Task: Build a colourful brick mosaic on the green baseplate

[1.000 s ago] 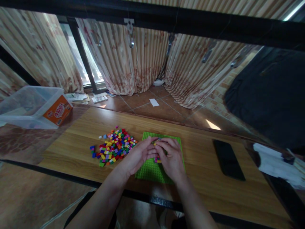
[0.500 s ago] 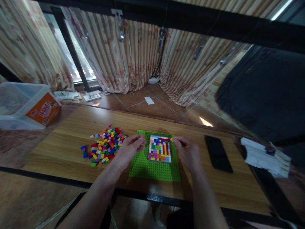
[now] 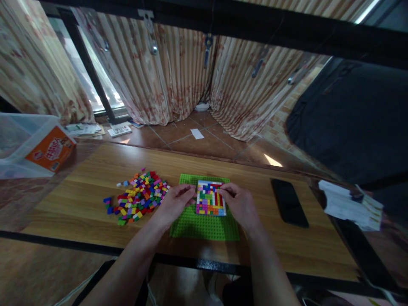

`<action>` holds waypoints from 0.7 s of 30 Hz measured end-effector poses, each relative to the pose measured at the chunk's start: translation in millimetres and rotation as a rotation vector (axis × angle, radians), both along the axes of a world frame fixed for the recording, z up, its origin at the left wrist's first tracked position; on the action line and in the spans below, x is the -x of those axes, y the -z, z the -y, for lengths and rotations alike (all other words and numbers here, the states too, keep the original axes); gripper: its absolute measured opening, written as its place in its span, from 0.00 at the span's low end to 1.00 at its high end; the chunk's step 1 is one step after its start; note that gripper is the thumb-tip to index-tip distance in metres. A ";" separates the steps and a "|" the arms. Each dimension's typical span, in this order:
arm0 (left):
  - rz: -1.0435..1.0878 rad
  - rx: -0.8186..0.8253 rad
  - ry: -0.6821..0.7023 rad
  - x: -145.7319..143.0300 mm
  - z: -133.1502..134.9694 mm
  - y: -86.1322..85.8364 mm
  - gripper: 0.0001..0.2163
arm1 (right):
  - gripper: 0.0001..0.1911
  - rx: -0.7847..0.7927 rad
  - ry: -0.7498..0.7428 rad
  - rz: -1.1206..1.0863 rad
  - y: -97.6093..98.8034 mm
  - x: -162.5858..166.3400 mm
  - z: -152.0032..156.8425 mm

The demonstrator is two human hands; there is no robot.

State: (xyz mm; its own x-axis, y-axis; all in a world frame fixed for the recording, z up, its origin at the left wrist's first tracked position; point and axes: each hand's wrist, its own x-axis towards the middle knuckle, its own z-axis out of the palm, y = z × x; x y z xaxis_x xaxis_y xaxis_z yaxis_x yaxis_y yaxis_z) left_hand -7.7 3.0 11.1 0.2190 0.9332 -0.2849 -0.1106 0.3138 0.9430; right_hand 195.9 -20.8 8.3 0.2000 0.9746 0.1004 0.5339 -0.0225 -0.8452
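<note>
A green studded baseplate [image 3: 204, 229] lies on the wooden table, bearing a rectangular mosaic of small multicoloured bricks [image 3: 207, 202] with a pale border. Over the mosaic's upper right part, my right hand [image 3: 237, 202] pinches a small yellow brick, mostly hidden by the fingertips. My left hand [image 3: 178, 199] is by the mosaic's left edge, thumb and fingers drawn together; whatever they hold, if anything, is too small to make out. Left of that hand spreads a pile of loose bricks [image 3: 140, 195] in many colours.
A black phone [image 3: 289, 202] lies on the table [image 3: 83, 187] at the right. Beyond the left end stands a clear plastic bin [image 3: 19, 140] with an orange label. White papers [image 3: 344, 204] sit past the right end. Curtains [image 3: 178, 85] hang behind.
My right hand has moved left with the yellow brick, from beside the mosaic to over its upper right. My left hand has come closer to the mosaic's left edge. The view has shifted slightly.
</note>
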 end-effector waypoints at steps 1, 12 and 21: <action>-0.004 0.001 0.004 0.1 0.1 -0.5 0.13 | 0.10 0.000 0.001 -0.002 0.2 1.1 -0.2; -0.036 -0.003 0.028 -0.1 -1.6 0.6 0.11 | 0.16 -0.051 0.121 -0.087 8.4 -10.3 -2.3; -0.049 -0.032 0.032 1.0 -1.8 4.7 0.11 | 0.27 -0.010 0.143 -0.012 24.1 -0.2 -13.2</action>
State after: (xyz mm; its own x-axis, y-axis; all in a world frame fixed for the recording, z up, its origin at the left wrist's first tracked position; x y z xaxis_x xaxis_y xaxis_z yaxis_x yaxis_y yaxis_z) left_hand -8.7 4.8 6.4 0.2352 0.9347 -0.2665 -0.0542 0.2864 0.9566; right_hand 196.1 -7.6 -15.8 0.3378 0.9351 0.1068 0.5158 -0.0890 -0.8521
